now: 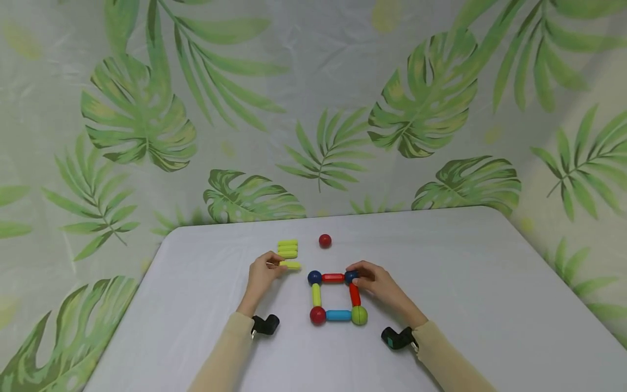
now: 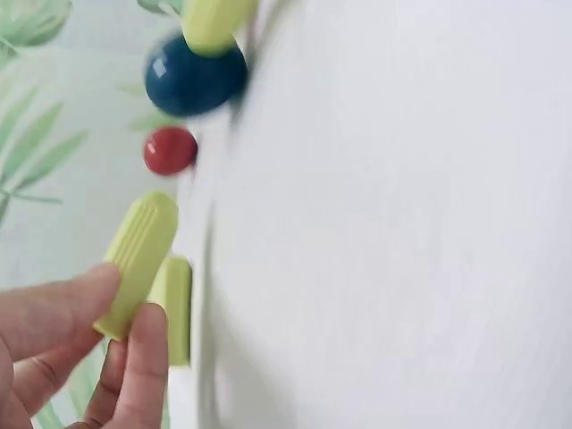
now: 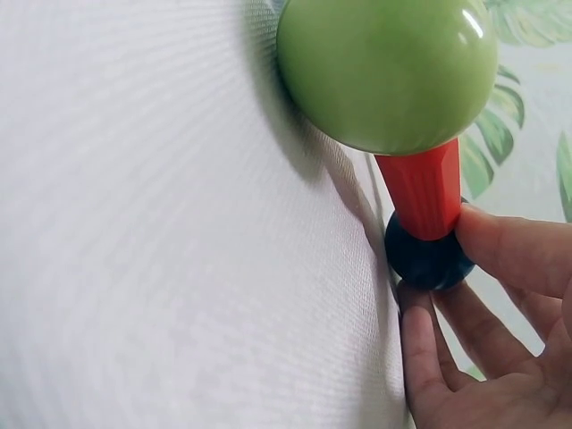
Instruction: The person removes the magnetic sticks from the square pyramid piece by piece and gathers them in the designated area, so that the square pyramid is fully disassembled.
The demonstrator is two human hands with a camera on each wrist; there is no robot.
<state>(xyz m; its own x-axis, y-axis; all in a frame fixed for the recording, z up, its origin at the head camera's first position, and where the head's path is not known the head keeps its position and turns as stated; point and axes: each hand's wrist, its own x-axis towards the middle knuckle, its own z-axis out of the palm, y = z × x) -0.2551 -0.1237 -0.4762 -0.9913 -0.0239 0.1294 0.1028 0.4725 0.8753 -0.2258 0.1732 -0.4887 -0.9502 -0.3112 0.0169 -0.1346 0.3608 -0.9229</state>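
Observation:
Between thumb and fingers, my left hand (image 1: 263,273) pinches a yellow rod (image 2: 141,259), its free end pointing toward a square of rods and balls. My right hand (image 1: 376,280) grips the dark blue ball (image 3: 431,257) at the square's far right corner. The other corners are a second blue ball (image 1: 314,277), a red ball (image 1: 318,316) and a green ball (image 1: 360,315). A red rod (image 1: 333,277) forms the far side, another red rod (image 1: 355,295) the right, a blue rod (image 1: 338,315) the near side and a yellow-green rod (image 1: 316,295) the left.
Several yellow rods (image 1: 287,248) lie in a stack beyond my left hand. A loose red ball (image 1: 325,240) sits beyond the square. The white table (image 1: 490,283) ends at a leaf-patterned cloth (image 1: 333,109). Each wrist wears a small black camera (image 1: 266,325).

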